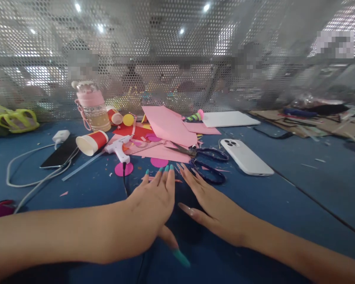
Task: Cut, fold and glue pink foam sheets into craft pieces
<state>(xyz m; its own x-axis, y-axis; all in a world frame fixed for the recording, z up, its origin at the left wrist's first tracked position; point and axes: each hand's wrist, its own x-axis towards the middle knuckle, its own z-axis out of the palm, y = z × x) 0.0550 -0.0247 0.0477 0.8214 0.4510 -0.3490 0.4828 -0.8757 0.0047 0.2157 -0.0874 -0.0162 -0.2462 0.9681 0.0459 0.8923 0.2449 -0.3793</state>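
Observation:
My left hand (154,197) lies palm down over the blue table, fingers stretched forward and thumb out to the side, with nothing in it. Beside it my right hand (210,205) is also stretched out flat, its fingertips close to the left ones. Just beyond the right fingertips rest scissors (208,165) with dark blue handles, their blades over pink paper (173,128). Ahead of the left fingers are magenta paper circles (159,162) and a white hot glue gun (118,149), its black cord running back toward my left hand.
A white phone (247,157) lies to the right. On the left are a paper cup (92,142), a dark phone (60,152) with a white cable, and a pink-topped bottle (92,106). A perforated metal screen (171,51) rises behind the table. Cardboard (296,123) lies far right.

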